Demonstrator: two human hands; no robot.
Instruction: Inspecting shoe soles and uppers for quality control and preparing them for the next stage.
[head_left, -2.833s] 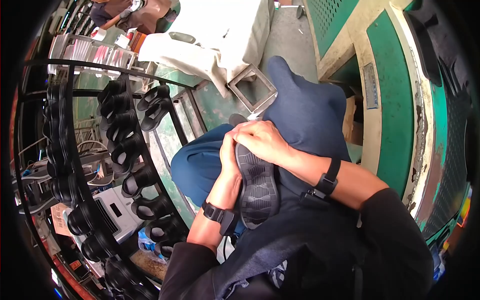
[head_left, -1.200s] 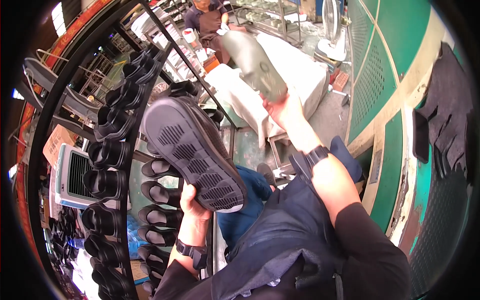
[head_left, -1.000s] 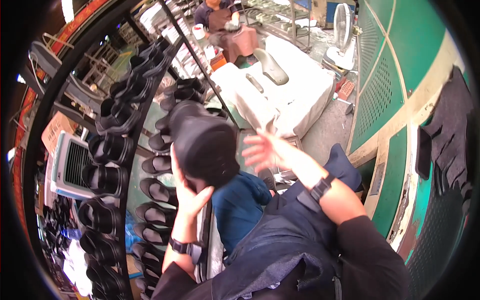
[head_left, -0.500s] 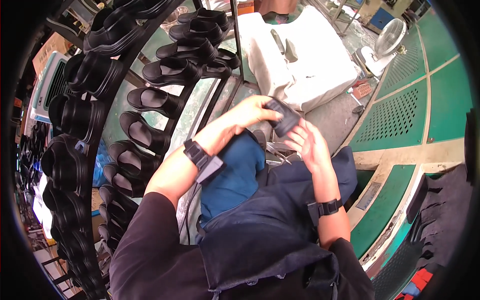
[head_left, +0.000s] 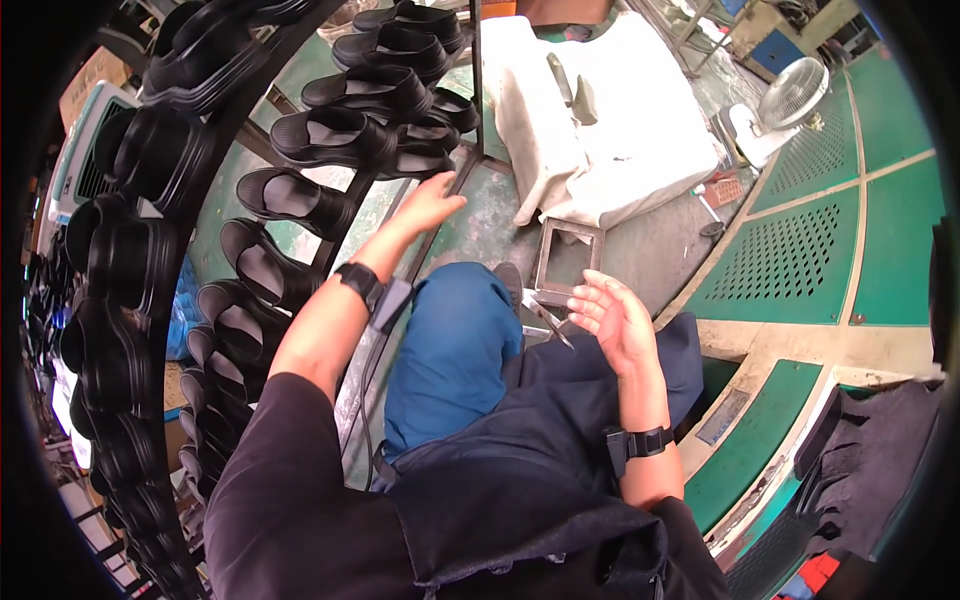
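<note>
My left hand [head_left: 428,207] reaches forward beside the shoe rack, with thumb and fingers apart and nothing visible in it. Closest to it is a black slip-on shoe [head_left: 413,163] on the rack, a little beyond the fingertips; I cannot tell whether they touch. Above my right thigh, my right hand [head_left: 618,320] is held up with its palm turned inward. Its fingers are slightly curled and hold nothing. A pointed metal tool [head_left: 548,318] shows between my knees, just left of the right hand.
Rows of black shoes [head_left: 272,262] fill the rack on the left. A white-covered table [head_left: 640,120] stands ahead, with a metal frame [head_left: 541,275] below its near edge. Green perforated panels [head_left: 775,260] line the right side. A white fan [head_left: 792,95] stands at far right.
My left hand has moved left toward the rack, and the dark object it held is no longer in either hand. The right hand has dropped slightly. The view has shifted a little.
</note>
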